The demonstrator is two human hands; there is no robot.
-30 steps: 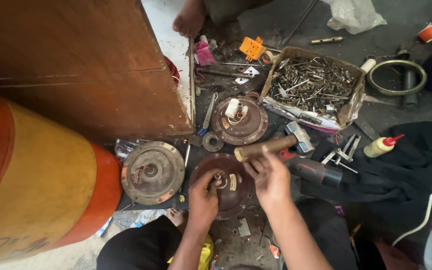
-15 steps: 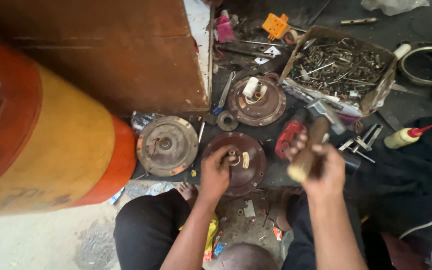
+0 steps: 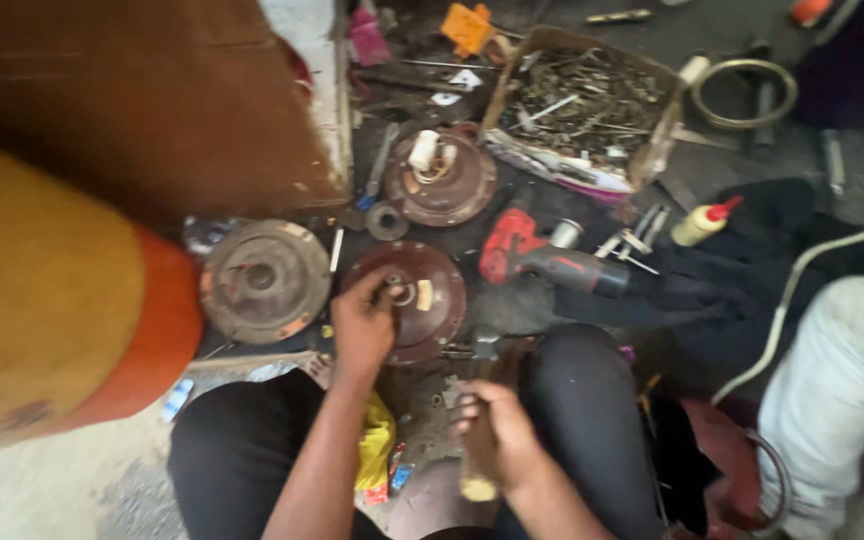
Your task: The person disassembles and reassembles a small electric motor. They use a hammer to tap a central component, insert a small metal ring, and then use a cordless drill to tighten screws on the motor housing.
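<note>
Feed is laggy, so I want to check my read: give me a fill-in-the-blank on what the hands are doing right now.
1. The left hand rests on the dark round ____ at its centre hub.
2. The right hand grips a hammer by its ____ handle.
3. The drill beyond the cover has a ____ body.

Missing words: cover; wooden; red

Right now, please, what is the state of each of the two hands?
Left hand: closed on a small part at the centre of the round metal cover.
Right hand: closed around the wooden handle of a hammer.
</note>
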